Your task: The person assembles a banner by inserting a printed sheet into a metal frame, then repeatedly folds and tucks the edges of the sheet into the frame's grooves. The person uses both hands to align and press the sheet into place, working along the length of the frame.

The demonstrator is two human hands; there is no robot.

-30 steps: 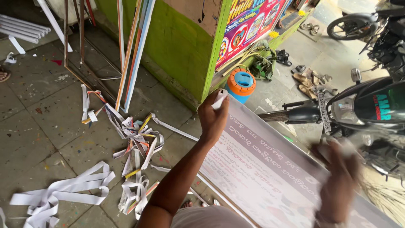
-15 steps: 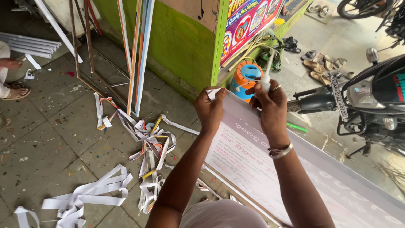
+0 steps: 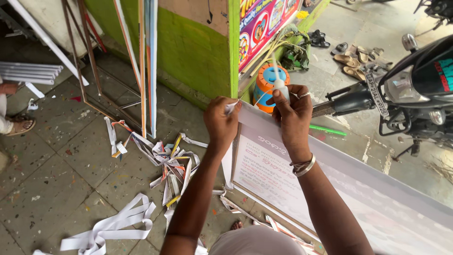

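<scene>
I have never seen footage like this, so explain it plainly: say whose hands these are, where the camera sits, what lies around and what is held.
One camera, worn on a person's head, looks down at their own two bare hands; no machine is involved. The left hand pinches the corner of a white printed banner stretched on a frame. The right hand, with a metal bangle at the wrist, holds a small white bottle at that corner, tip hidden. On the tiled floor lie cut paper strips. A parked motorcycle stands to the right, sandals behind it.
</scene>
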